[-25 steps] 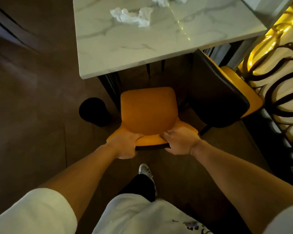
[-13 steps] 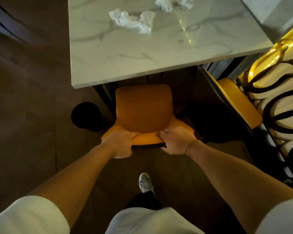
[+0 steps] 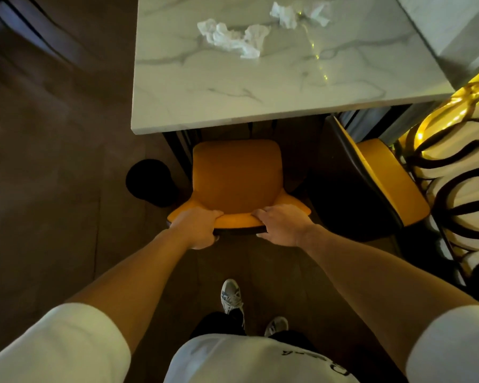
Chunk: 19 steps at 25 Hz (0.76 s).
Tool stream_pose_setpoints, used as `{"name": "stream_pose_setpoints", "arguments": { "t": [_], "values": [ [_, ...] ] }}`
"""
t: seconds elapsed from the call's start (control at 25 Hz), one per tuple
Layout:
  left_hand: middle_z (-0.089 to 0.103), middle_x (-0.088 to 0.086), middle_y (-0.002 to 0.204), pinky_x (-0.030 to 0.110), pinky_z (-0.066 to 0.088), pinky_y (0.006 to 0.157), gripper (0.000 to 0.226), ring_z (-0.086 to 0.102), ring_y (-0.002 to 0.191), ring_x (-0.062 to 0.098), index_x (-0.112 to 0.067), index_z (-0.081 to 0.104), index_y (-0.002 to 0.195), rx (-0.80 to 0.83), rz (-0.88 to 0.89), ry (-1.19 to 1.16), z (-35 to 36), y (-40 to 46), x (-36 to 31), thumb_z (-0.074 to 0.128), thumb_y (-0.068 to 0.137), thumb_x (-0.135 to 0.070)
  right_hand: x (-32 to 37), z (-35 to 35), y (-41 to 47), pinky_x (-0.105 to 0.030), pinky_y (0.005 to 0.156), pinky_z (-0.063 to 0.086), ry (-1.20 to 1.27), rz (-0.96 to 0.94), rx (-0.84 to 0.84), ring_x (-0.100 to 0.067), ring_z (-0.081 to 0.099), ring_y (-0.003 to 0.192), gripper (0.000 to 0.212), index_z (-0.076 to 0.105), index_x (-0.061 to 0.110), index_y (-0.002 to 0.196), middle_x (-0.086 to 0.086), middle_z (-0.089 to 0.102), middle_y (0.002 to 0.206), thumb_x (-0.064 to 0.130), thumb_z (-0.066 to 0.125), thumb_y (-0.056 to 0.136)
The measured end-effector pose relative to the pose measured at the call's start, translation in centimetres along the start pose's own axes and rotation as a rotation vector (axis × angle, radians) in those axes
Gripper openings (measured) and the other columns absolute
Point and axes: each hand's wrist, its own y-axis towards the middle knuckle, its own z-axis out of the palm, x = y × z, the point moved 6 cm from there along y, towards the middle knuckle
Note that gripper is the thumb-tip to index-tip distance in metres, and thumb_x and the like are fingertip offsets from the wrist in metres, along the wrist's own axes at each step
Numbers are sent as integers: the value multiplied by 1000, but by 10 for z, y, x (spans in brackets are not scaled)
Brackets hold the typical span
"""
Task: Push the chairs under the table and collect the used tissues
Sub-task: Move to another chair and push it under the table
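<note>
An orange chair [image 3: 234, 175] stands in front of me, its seat's far edge just short of the near edge of the white marble table [image 3: 233, 98]. My left hand [image 3: 198, 226] grips the top of the chair's backrest on the left and my right hand [image 3: 284, 223] grips it on the right. A second orange chair with a dark back [image 3: 382, 178] stands at the right, turned sideways beside the table. A crumpled white tissue [image 3: 234, 38] lies on the tabletop, and another crumpled tissue [image 3: 296, 13] lies farther back.
A round black object [image 3: 150, 182] sits on the dark floor left of the chair. A lit gold and black railing [image 3: 459, 167] runs along the right side. Dark furniture [image 3: 25, 31] fills the upper left corner. My feet [image 3: 231, 295] are below the chair.
Held by both hands, the chair has slid forward toward the table, and I have stepped after it. The second chair has not moved.
</note>
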Motion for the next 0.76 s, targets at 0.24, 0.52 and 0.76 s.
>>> {"name": "stream_pose_setpoints", "arguments": {
  "t": [0.24,0.52,0.76],
  "values": [
    [45,-3,151,43,44,105,102,48,132,23,-38,20,159,56,-31,-49,11,-15,-20,69,76,-73,-1,-3,-13,-35,87,53,66,-12,81,-18,60,111,74,34,28,155,2,60,129,61,61,94],
    [60,-11,132,38,51,92,80,58,112,14,-45,37,146,-15,-2,10,0,-14,-35,70,76,-67,2,-2,-5,-41,89,56,-18,8,20,-22,64,105,87,21,30,160,1,64,125,67,59,91],
    [60,-15,126,37,48,92,67,58,114,15,-49,37,146,-49,-18,-25,-5,-7,-28,64,86,-61,-5,0,9,-32,68,51,-29,-52,-31,-18,66,89,53,55,25,133,3,67,103,62,56,95]
  ]
}}
